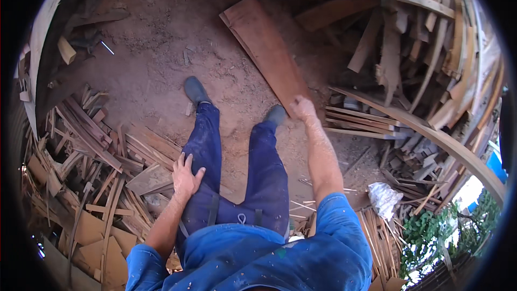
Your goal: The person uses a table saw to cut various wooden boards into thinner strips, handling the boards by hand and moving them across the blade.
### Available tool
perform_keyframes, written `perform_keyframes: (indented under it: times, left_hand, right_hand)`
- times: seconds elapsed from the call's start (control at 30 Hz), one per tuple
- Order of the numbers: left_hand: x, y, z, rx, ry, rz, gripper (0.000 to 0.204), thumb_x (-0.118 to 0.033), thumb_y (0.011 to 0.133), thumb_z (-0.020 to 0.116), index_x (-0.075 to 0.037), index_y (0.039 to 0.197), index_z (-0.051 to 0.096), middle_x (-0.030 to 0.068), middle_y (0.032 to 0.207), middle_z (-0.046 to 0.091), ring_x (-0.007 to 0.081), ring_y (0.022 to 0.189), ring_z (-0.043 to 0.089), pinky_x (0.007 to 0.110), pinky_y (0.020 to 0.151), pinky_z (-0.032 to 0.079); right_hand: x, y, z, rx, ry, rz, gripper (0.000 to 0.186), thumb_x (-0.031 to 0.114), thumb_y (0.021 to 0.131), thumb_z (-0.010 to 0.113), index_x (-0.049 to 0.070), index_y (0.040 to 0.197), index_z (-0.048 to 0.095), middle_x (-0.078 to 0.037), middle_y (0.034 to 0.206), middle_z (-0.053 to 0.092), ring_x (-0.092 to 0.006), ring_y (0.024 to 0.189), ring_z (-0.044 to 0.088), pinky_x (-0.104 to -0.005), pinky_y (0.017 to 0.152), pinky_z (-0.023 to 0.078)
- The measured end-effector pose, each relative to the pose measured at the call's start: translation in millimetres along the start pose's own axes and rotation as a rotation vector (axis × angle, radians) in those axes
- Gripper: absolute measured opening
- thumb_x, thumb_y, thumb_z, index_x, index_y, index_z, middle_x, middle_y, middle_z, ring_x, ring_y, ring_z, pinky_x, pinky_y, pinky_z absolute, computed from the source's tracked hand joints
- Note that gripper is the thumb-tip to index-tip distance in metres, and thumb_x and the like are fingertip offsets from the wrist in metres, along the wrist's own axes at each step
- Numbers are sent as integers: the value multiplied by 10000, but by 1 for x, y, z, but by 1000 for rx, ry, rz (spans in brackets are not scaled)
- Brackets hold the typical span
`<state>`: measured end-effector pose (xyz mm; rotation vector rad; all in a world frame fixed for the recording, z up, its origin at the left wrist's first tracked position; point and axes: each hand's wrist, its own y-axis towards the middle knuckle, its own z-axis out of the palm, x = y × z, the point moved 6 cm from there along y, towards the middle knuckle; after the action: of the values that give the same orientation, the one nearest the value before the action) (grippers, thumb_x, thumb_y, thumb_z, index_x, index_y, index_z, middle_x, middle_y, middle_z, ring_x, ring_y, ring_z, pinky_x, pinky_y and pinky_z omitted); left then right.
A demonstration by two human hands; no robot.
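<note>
A long, wide reddish-brown wooden plank (pixel 265 48) slants from the upper middle down to the front of my right foot. My right hand (pixel 303 108) is closed on its near end, at the right corner, with the arm stretched out. The fingers' undersides are hidden there. My left hand (pixel 186 177) rests on my left thigh, on the dark blue trousers (pixel 204 140), with its fingers spread and nothing in it.
Scrap wood (pixel 116 183) lies heaped on the left. Boards and offcuts (pixel 398 48) lean at the upper right, near a long curved-looking beam (pixel 425 129). Stacked slats (pixel 361 119) and a crumpled white bag (pixel 384 199) lie on the right. Dust covers the dirt floor (pixel 156 59).
</note>
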<state>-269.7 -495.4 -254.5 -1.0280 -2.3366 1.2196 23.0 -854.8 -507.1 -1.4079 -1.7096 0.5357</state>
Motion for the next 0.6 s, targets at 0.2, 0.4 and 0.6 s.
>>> perform_keyframes:
  times: [0.2, 0.4, 0.6]
  left_hand:
    - [0, 15, 10, -11, 77, -79, 664, -383, 843, 722, -30, 1373, 533, 202, 1485, 434, 420, 1333, 428, 501, 1104, 387]
    - [2, 12, 16, -32, 47, -128, 581, -311, 817, 744, -21, 1296, 589, 202, 1445, 478, 405, 1315, 454, 488, 1120, 372]
    - [6, 18, 20, -34, 96, -98, 568, -350, 823, 735, -41, 1283, 609, 189, 1439, 488, 395, 1305, 463, 495, 1102, 385]
  right_hand:
    - [-70, 151, 12, -162, 105, -19, 669, 321, 791, 759, 31, 1360, 560, -232, 1303, 621, -385, 1222, 582, -444, 1043, 469]
    - [-50, 186, 55, -215, 135, 76, 957, 379, 766, 789, 86, 1538, 307, -276, 1475, 460, -446, 1336, 470, -512, 1104, 413]
    - [-73, 195, 38, -183, 109, 5, 1028, 414, 705, 840, 79, 1528, 323, -285, 1449, 460, -463, 1338, 452, -510, 1111, 403]
